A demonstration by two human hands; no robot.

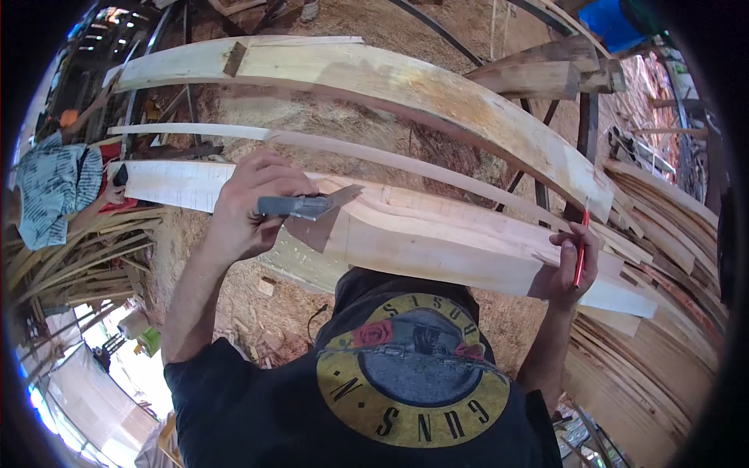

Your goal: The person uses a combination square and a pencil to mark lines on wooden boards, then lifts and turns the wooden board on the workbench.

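Note:
My left hand (253, 195) is closed around a small dark grey tool (295, 206) with a shiny flat end, over the left part of a long pale plank (437, 238). The tool's exact type is unclear. At the plank's right part, my right hand (576, 261) grips a red pencil (581, 246) standing nearly upright, its tip pointing away from me. The plank lies across in front of my body, its upper face showing curved grain. A thin curved strip (374, 154) runs just beyond the plank.
A thick curved beam (437, 90) spans the far side on metal supports. Another person (58, 187) in a patterned shirt is at the left, a hand near the plank's left end. Stacked boards (663, 327) lie at the right, thin offcuts (70, 257) at the left. Shavings cover the ground.

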